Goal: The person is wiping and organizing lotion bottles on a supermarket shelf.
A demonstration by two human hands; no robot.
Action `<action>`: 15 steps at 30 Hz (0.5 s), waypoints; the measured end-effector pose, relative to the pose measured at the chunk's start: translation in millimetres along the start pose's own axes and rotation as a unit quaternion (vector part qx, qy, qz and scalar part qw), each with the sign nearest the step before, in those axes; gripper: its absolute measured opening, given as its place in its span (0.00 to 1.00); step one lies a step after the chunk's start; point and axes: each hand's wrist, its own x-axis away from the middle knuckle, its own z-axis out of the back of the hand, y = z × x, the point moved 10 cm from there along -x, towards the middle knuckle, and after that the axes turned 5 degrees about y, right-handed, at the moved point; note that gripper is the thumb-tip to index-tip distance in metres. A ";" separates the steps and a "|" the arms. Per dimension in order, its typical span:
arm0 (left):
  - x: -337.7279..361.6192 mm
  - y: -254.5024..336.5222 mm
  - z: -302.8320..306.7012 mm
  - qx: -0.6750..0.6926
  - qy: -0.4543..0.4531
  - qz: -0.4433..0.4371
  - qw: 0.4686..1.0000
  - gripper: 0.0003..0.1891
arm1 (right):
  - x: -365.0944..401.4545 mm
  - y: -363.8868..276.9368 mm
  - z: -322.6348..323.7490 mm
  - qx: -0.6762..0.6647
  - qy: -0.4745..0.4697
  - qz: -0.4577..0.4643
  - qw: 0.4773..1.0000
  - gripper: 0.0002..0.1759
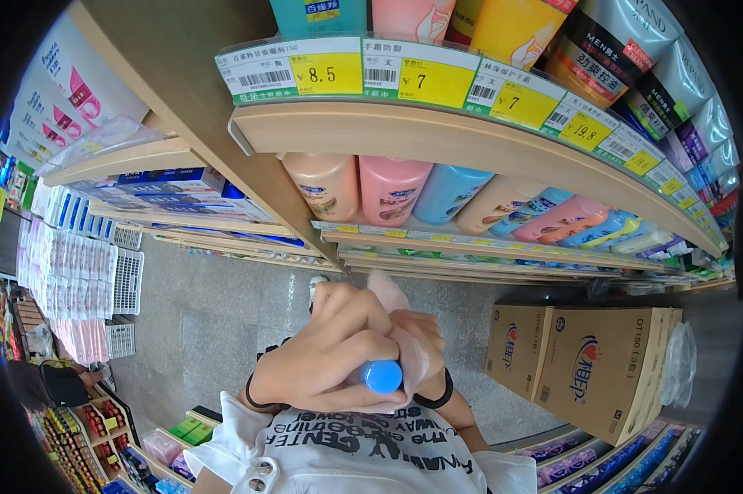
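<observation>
In front of my chest, my left hand (326, 342) is closed, its fingers curled around something with a round blue cap (382, 376). Most of what lies under the cap is hidden by the fingers. Pressed against it, my right hand (425, 333) grips a pale pink, cloth-like piece (413, 358). One end of this pink piece sticks out beyond the knuckles, and another part lies beside the cap. Its exact kind I cannot make out. Both wrists wear dark bands.
Ahead is a shop shelf (470, 152) with bottles (396, 189), tubes (610, 62) above and price labels (334, 76). Cardboard cartons (598, 362) stand on the right floor. Packs (71, 272) and white crates (127, 284) are at the left. A person's hand (89, 378) shows at far left.
</observation>
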 end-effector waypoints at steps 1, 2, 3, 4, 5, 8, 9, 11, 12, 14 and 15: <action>-2.9 0.5 3.1 -0.014 0.003 0.005 1.000 0.16 | 0.2 -0.8 -1.0 0.030 -0.019 0.006 0.999 0.27; -4.7 -0.2 5.3 -0.028 0.007 0.010 1.000 0.16 | 0.0 -0.9 2.2 0.030 -0.018 0.006 0.999 0.27; -4.0 -2.3 5.7 -0.027 0.006 0.010 1.000 0.16 | 2.2 8.3 -5.9 0.005 -0.076 -0.045 0.996 0.26; -2.2 -6.1 10.4 -0.026 0.028 0.012 0.999 0.15 | 6.5 16.4 -14.8 -0.020 -0.134 -0.095 0.986 0.25; -1.2 -8.2 14.9 -0.025 0.050 0.014 0.998 0.14 | 3.8 15.8 -13.2 -0.020 -0.134 -0.095 0.986 0.25; -4.9 -3.5 13.8 -0.049 0.061 -0.021 0.997 0.11 | 0.9 16.1 -20.8 -0.142 -0.196 -0.150 0.959 0.31; -5.1 1.4 10.6 -0.070 0.054 -0.060 0.994 0.11 | 3.4 19.1 -21.9 -0.142 -0.196 -0.150 0.959 0.31; -5.3 3.9 7.9 -0.050 0.072 -0.116 0.989 0.11 | 10.9 19.6 -29.4 -0.294 -0.203 -0.162 0.920 0.33; -2.4 12.3 9.7 -0.030 0.090 -0.171 0.981 0.10 | 21.6 19.6 -35.1 -0.308 -0.221 -0.212 0.901 0.34; 0.5 15.7 12.2 -0.046 0.104 -0.192 0.975 0.10 | 30.1 22.9 -48.4 -0.304 -0.254 -0.252 0.883 0.34; 3.4 19.7 14.8 -0.062 0.118 -0.213 0.968 0.09 | 39.3 26.5 -56.7 -0.298 -0.286 -0.292 0.863 0.34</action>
